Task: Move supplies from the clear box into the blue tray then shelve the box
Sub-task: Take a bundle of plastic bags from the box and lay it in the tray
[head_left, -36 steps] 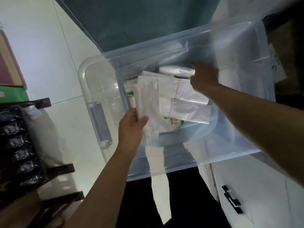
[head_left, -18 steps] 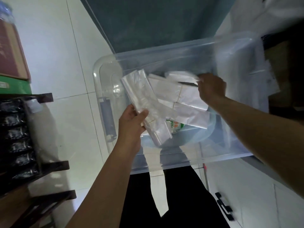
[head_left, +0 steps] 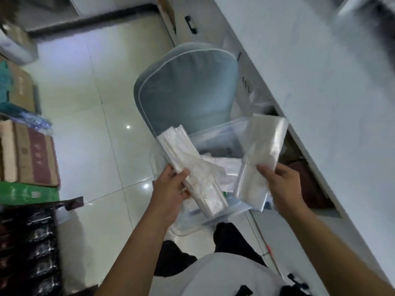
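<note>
Clear box (head_left: 215,139), on blue chair (head_left: 188,90) beside white desk (head_left: 320,82): left hand (head_left: 171,189) grip holding bundle of plastic bags (head_left: 190,165), right hand (head_left: 280,184) grip holding second bag bundle (head_left: 258,159), both above box.

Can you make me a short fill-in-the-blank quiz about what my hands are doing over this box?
1. Each hand holds a bundle of clear plastic ____.
2. The left hand grips the bundle that lies over the clear ____.
3. The right hand lifts its bundle beside the white ____.
4. Behind the box stands a pale blue ____.

Missing words: bags; box; counter; chair
</note>
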`<state>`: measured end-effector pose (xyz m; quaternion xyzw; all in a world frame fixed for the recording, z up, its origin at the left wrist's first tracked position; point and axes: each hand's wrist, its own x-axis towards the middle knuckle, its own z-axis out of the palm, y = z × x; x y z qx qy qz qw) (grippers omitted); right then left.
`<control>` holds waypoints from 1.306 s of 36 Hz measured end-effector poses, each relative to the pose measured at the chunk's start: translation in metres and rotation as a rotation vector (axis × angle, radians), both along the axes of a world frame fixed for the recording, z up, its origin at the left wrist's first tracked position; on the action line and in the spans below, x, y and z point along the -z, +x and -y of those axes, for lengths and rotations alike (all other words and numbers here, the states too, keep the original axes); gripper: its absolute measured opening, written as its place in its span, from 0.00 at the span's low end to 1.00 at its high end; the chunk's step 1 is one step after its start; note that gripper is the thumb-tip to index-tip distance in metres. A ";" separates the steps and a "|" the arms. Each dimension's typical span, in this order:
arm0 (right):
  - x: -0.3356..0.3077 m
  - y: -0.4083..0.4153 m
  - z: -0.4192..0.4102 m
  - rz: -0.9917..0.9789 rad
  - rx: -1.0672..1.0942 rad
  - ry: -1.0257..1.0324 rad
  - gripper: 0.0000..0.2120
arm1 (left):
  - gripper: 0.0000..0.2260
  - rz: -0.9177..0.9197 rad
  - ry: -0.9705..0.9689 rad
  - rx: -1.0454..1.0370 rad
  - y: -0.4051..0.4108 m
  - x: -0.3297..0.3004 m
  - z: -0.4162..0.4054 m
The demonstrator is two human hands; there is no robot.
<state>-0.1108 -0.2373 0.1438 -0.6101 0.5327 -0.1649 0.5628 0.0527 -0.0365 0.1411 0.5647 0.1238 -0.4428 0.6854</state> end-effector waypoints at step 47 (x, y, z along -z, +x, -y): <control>-0.148 -0.467 -0.132 0.749 0.544 0.144 0.24 | 0.25 0.202 -0.333 1.359 -0.403 -0.113 0.108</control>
